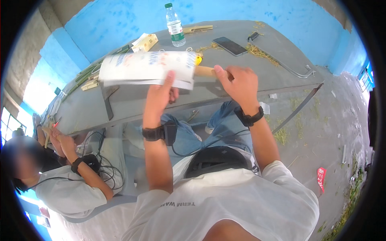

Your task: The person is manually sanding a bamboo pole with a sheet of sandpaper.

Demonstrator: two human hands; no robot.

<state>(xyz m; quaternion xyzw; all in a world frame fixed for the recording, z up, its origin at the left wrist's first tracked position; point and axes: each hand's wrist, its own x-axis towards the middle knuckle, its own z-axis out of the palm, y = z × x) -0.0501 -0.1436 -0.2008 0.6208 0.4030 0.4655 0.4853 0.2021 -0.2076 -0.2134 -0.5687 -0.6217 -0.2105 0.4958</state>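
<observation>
Over the table's near side, my left hand (161,92) pinches the lower edge of a white printed sheet (140,66), thumb on top. The sheet is folded or layered and slightly blurred by motion. My right hand (240,82) closes around a tan rod-like piece (205,71), perhaps wood or bamboo. Its left end goes out of sight behind the sheet. A small yellow thing (198,60) shows at the sheet's right edge; its kind is unclear. Below the sheet, a dark flat-bladed tool (107,105) lies at the table's front edge.
The grey table (281,74) bears a water bottle (175,28), a tissue box (145,42), a phone (230,46), a bent metal rod (291,71), bamboo pieces (90,85) and plant scraps (261,54). At left, a co-worker's hands (64,143) hold a stick. Cables hang near my lap.
</observation>
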